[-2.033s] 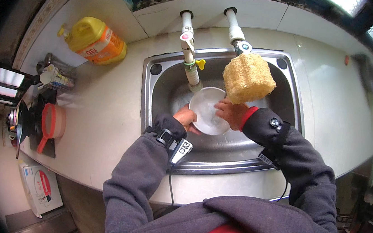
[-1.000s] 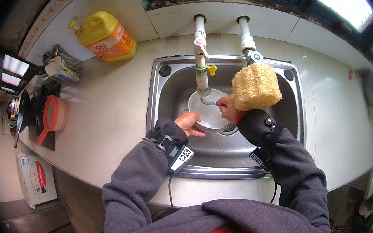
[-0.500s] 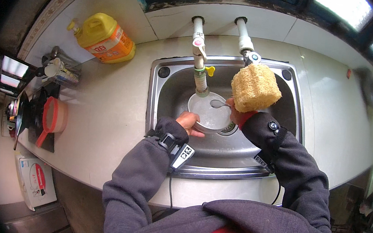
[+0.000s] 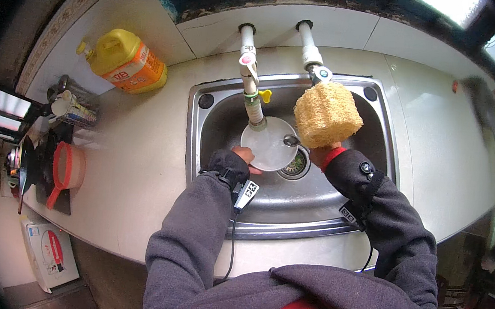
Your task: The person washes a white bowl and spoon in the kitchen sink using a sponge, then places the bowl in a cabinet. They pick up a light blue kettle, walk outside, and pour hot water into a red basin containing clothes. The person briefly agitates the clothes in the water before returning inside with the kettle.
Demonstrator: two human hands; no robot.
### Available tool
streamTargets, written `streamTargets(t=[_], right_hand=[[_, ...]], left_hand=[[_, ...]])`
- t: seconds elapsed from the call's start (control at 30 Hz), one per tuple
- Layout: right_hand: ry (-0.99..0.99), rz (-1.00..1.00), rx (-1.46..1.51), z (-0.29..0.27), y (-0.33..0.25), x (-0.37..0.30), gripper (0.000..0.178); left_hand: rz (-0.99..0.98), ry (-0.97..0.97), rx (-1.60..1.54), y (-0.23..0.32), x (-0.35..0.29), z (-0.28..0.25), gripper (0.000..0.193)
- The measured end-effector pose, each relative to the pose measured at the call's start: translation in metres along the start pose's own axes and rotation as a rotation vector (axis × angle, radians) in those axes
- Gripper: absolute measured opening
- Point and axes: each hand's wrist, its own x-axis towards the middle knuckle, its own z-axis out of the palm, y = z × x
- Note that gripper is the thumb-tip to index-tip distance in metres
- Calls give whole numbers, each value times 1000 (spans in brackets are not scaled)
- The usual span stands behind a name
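My left hand [image 4: 245, 154] grips the near left rim of a round, pale bowl [image 4: 267, 150], holding it inside the steel sink. Directly above the bowl's far side is the end of the left tap [image 4: 255, 114], which has a yellow lever; whether water runs cannot be made out. A metal spoon [image 4: 290, 140] is pinched in my right hand [image 4: 321, 154], its head over the bowl's right edge. Just above that hand hangs a tan loofah sponge [image 4: 328, 116], hiding part of the fingers and the right tap's lower end.
The drain [image 4: 296, 164] lies in the sink [image 4: 315, 201], right of the bowl. On the counter's left stand a yellow jug with a pump [image 4: 129, 63], a utensil rack [image 4: 77, 107] and a red-rimmed dipper [image 4: 69, 166]. Cables hang from devices on both wrists.
The whole view has shifted slightly. More of the drain shows beside the bowl. The spoon has turned and drawn a little rightward, relative to the bowl. Both hands keep their hold.
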Motion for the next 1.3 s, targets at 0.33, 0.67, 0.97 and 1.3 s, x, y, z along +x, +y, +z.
streamTargets(t=[0.33, 0.67, 0.97, 1.3], right_hand=[[-460, 309, 1235, -10, -28, 2, 25], [-554, 425, 1254, -61, -65, -25, 44], [303, -13, 229, -174, -31, -77, 35], [645, 73, 419, -134, -33, -23, 74]], left_hand=[[-875, 113, -1382, 99, -27, -48, 52], [-454, -144, -1932, 105, 1, -38, 30], [-694, 33, -1815, 108, -14, -52, 19], [-648, 209, -1905, 107, -24, -45, 21]])
